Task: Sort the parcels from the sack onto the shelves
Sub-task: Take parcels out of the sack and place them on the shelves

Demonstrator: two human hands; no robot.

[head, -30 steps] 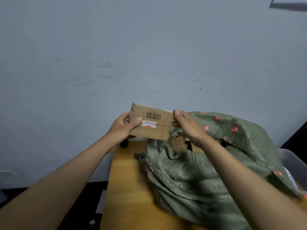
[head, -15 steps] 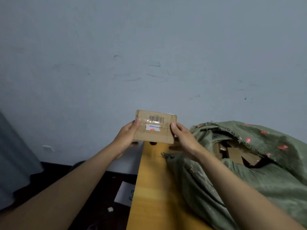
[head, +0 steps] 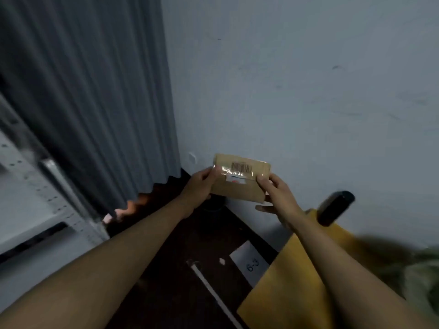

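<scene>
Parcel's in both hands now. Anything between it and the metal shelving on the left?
Nothing solid that shows. The parcel, gripped by the left hand and right hand, is in front of the wall. Open floor lies toward the shelving; only the grey curtain hangs beside that path.

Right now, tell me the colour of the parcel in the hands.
Brown cardboard parcel, best seen in the head view.

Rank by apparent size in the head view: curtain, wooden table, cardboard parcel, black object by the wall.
1. Grey pleated curtain
2. Yellow wooden table, near camera
3. Brown cardboard parcel
4. Black rounded object, blurred; close to the parcel
</scene>
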